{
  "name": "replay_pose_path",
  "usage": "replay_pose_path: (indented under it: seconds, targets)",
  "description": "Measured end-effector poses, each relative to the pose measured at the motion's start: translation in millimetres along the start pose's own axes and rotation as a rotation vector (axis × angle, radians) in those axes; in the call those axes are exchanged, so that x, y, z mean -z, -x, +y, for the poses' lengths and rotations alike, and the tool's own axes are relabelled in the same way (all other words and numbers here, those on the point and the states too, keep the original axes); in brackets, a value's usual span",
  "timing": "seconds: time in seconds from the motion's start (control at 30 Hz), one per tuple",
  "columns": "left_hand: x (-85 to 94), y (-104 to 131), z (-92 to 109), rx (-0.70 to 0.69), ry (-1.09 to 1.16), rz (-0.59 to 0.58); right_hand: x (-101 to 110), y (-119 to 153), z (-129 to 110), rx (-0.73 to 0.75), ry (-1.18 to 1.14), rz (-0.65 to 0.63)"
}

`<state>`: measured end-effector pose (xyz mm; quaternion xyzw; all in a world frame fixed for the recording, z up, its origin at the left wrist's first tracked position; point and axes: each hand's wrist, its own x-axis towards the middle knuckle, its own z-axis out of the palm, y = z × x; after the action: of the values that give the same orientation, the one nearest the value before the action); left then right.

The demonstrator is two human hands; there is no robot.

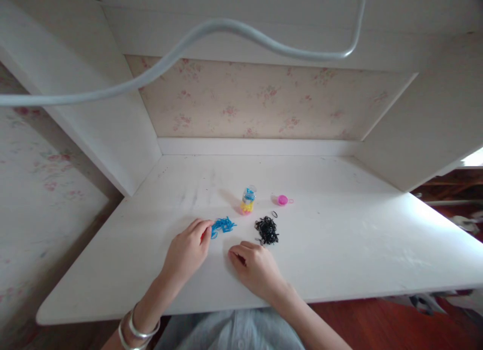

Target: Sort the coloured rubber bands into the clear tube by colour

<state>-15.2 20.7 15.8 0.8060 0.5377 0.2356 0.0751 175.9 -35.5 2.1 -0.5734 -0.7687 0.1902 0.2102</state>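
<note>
My left hand is closed, with thumb and fingertips together at the left edge of a small pile of blue rubber bands. What lies between those fingertips is too small to make out. My right hand rests on the desk with its fingers curled, just below a pile of black rubber bands; its inside is hidden. A small clear jar stands upright and uncapped behind the piles, holding layers of blue, yellow and pink pieces. Right of the jar lies a pink lid with a loop.
The white desk has side panels and a low back ledge before floral wallpaper. One loose black band lies apart from its pile. A white cable hangs across the top of the view. Below is a reddish floor.
</note>
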Motion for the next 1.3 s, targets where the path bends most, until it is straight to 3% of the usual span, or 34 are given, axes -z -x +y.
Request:
replay_pose_path:
  seconds: [0.17, 0.33, 0.63, 0.87, 1.13, 1.3]
  targets:
    - [-10.6, 25, -5, 0.003, -0.031, 0.046, -3, -26, -15, -0.016, 0.118, -0.012]
    - [-19.2, 48, -5, 0.043, -0.011, 0.014, -9, -46, -24, -0.024, 0.224, -0.042]
    - [-18.2, 50, -2, 0.034, 0.017, 0.026, -15, -48, -17, 0.017, 0.206, -0.006]
    - [-18.2, 50, -2, 0.028, -0.059, 0.029, 7, -36, -4, 0.015, 0.128, 0.045]
    - [-27.9, 44, 4, 0.047, -0.298, 0.030, 43, -35, 0, 0.026, -0.102, 0.175]
    - [-31.1, 43, 6, 0.033, -0.398, 0.029, 76, -47, 10, -0.120, -0.260, 0.331]
